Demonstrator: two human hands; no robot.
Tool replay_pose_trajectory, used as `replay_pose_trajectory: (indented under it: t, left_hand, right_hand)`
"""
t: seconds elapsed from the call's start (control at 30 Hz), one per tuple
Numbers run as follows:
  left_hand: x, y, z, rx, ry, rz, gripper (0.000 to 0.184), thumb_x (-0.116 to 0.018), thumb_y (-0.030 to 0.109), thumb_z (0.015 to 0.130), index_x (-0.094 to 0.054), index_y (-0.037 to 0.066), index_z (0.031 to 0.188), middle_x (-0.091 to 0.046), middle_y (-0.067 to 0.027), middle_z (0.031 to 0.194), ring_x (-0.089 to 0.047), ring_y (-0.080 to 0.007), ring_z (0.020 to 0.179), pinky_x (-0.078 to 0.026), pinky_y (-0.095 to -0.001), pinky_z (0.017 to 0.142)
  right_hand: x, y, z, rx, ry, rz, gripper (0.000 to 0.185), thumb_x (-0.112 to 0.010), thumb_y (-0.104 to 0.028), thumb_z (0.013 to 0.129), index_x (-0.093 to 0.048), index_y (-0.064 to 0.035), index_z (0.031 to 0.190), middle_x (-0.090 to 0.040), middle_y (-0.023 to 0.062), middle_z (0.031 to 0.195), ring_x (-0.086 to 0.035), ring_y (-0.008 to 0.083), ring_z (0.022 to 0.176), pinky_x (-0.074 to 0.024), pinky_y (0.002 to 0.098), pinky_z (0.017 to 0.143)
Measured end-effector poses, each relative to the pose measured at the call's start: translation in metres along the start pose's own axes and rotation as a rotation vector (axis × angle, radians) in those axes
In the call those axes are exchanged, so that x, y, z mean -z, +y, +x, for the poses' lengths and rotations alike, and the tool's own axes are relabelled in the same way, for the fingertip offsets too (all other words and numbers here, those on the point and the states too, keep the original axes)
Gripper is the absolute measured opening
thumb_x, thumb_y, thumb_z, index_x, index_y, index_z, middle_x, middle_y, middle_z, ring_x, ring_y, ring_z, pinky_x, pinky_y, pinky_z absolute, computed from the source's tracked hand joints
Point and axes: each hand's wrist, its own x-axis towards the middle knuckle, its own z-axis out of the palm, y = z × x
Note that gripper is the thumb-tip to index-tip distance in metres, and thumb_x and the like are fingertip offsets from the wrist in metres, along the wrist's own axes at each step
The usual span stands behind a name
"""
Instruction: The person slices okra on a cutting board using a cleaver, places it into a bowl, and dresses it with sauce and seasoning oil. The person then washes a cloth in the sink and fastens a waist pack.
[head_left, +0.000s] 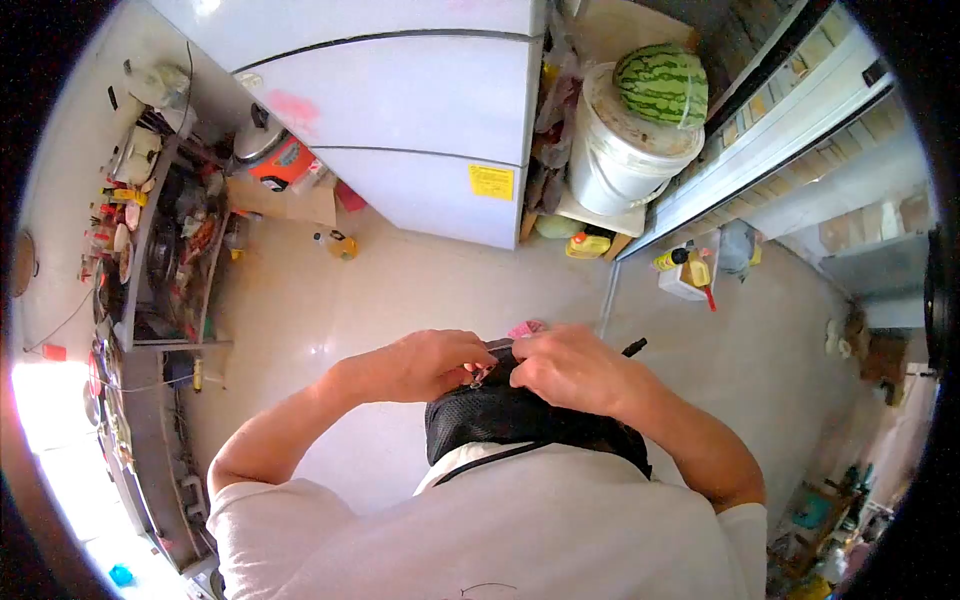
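A black mesh bag [480, 418] with a thin black strap sits at my waist, against the white shirt. Over its top left edge, my left hand [425, 365] is closed, the fingertips pinched around a small metallic piece [478, 378], too small to name. My right hand [575, 368] is closed at the bag's top edge, with thumb and fingers pressed together on it. Both hands are close together, a narrow gap between them. Just beyond the bag shows a pink patterned thing [526, 328], partly hidden. A black strap end [634, 347] sticks out past my right hand.
Ahead stands a white refrigerator [420, 100]. Beside it, a watermelon [660, 85] rests on a white bucket [625, 150]. A cluttered shelf [150, 240] lines the left wall. An oil bottle [337, 245] and a white box of bottles [685, 280] stand on the floor.
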Motion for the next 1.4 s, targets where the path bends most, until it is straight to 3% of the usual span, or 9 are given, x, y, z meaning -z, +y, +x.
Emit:
replay_pose_trajectory:
  t: [0.13, 0.23, 0.53, 0.73, 1.03, 1.13, 1.23, 1.33, 1.4]
  left_hand:
    - [0.010, -0.009, -0.006, -0.028, -0.088, 0.117, 0.024, -0.060, 0.003, 0.083, -0.062, 0.005, 0.107, -0.061, -0.0114, 0.093, -0.060, -0.0286, 0.089, -0.049, -0.0396, 0.078]
    - [0.014, -0.004, 0.000, 0.133, -0.031, -0.222, 0.026, -0.059, -0.004, 0.083, -0.061, 0.002, 0.109, -0.060, -0.0105, 0.093, -0.061, -0.0230, 0.086, -0.050, -0.0352, 0.076]
    - [0.039, -0.006, 0.015, -0.201, -0.015, 0.238, 0.020, -0.064, 0.002, 0.077, -0.061, 0.002, 0.096, -0.058, -0.0107, 0.092, -0.059, -0.0270, 0.087, -0.051, -0.0380, 0.073]
    - [0.047, 0.002, 0.021, -0.177, -0.110, 0.450, 0.012, -0.067, 0.011, 0.076, -0.060, 0.003, 0.082, -0.058, -0.0109, 0.080, -0.060, -0.0291, 0.078, -0.051, -0.0407, 0.064]
    - [0.039, 0.006, 0.030, 0.014, -0.168, 0.365, 0.017, -0.059, 0.022, 0.091, -0.060, 0.005, 0.087, -0.058, -0.0118, 0.073, -0.059, -0.0300, 0.069, -0.046, -0.0413, 0.062]
    - [0.027, 0.003, 0.031, 0.377, -0.018, -0.211, 0.022, -0.057, 0.024, 0.094, -0.059, 0.003, 0.086, -0.058, -0.0109, 0.069, -0.057, -0.0225, 0.065, -0.045, -0.0383, 0.060]
    - [0.021, 0.015, 0.038, 0.533, -0.128, -0.157, 0.026, -0.059, 0.027, 0.094, -0.059, 0.002, 0.087, -0.058, -0.0105, 0.069, -0.055, -0.0176, 0.064, -0.045, -0.0361, 0.060]
    - [0.020, 0.024, 0.039, 0.598, -0.058, -0.187, 0.031, -0.063, 0.035, 0.090, -0.062, 0.004, 0.091, -0.061, -0.0142, 0.071, -0.062, -0.0271, 0.070, -0.047, -0.0392, 0.065]
    - [0.015, 0.034, 0.039, 0.495, -0.013, -0.056, 0.031, -0.068, 0.032, 0.087, -0.060, 0.003, 0.094, -0.061, -0.0113, 0.070, -0.061, -0.0223, 0.066, -0.049, -0.0364, 0.063]
  right_hand:
    - [-0.002, 0.004, 0.008, 0.054, 0.026, -0.020, 0.013, -0.059, -0.016, 0.078, -0.067, -0.0102, 0.070, -0.064, 0.0077, 0.081, -0.068, 0.0287, 0.074, -0.0548, 0.0444, 0.064]
    - [-0.002, 0.009, 0.013, 0.063, 0.035, 0.022, 0.011, -0.061, -0.011, 0.077, -0.071, -0.0119, 0.074, -0.061, 0.0071, 0.075, -0.064, 0.0273, 0.075, -0.0525, 0.0410, 0.068]
    - [0.001, 0.023, 0.022, 0.045, -0.002, 0.061, 0.013, -0.058, -0.015, 0.079, -0.068, -0.0071, 0.074, -0.063, 0.0126, 0.079, -0.068, 0.0331, 0.073, -0.0558, 0.0465, 0.065]
    - [0.004, 0.031, 0.020, 0.029, -0.031, 0.050, 0.015, -0.057, -0.015, 0.080, -0.069, -0.0078, 0.076, -0.063, 0.0120, 0.081, -0.068, 0.0329, 0.077, -0.0560, 0.0471, 0.067]
    - [0.008, 0.040, 0.000, 0.004, 0.082, 0.072, 0.008, -0.060, -0.011, 0.077, -0.065, -0.0100, 0.070, -0.059, 0.0079, 0.075, -0.063, 0.0272, 0.074, -0.0526, 0.0388, 0.066]
    - [0.012, 0.039, -0.005, -0.031, 0.028, 0.048, 0.007, -0.059, -0.009, 0.077, -0.064, -0.0088, 0.072, -0.058, 0.0084, 0.074, -0.063, 0.0270, 0.075, -0.0524, 0.0384, 0.066]
    - [0.013, 0.038, -0.010, 0.011, 0.029, 0.036, 0.006, -0.057, -0.008, 0.077, -0.063, -0.0081, 0.074, -0.057, 0.0086, 0.074, -0.063, 0.0266, 0.075, -0.0521, 0.0382, 0.065]
    - [0.014, 0.039, -0.012, 0.062, 0.064, 0.078, 0.006, -0.057, -0.008, 0.077, -0.063, -0.0074, 0.075, -0.056, 0.0086, 0.075, -0.062, 0.0267, 0.073, -0.0518, 0.0386, 0.064]
    - [0.012, 0.039, -0.014, 0.043, 0.061, 0.072, 0.006, -0.057, -0.008, 0.077, -0.063, -0.0075, 0.076, -0.056, 0.0084, 0.076, -0.062, 0.0268, 0.072, -0.0515, 0.0390, 0.064]
